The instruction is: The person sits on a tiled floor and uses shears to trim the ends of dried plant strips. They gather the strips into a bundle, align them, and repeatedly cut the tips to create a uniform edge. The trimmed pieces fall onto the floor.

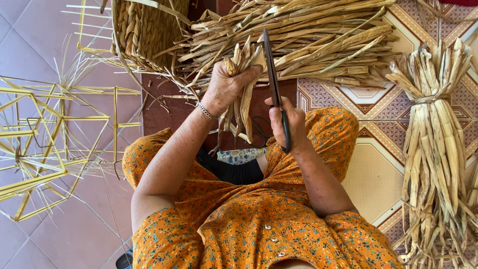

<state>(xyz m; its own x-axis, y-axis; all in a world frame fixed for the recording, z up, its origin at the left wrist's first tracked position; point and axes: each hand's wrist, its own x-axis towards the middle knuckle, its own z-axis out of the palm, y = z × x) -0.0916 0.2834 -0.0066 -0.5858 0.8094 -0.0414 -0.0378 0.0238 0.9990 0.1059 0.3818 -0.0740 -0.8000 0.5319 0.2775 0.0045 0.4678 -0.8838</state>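
Tiled floor (59,45) carries a heap of dried stalks (318,45), a tied bundle (435,149), a basket (144,30) and a yellow frame (45,149). Left hand (226,87) is closed around a bunch (241,94) of stalks above the lap. Right hand (289,127) grips a long dark knife (274,84), its blade just beside the bunch.
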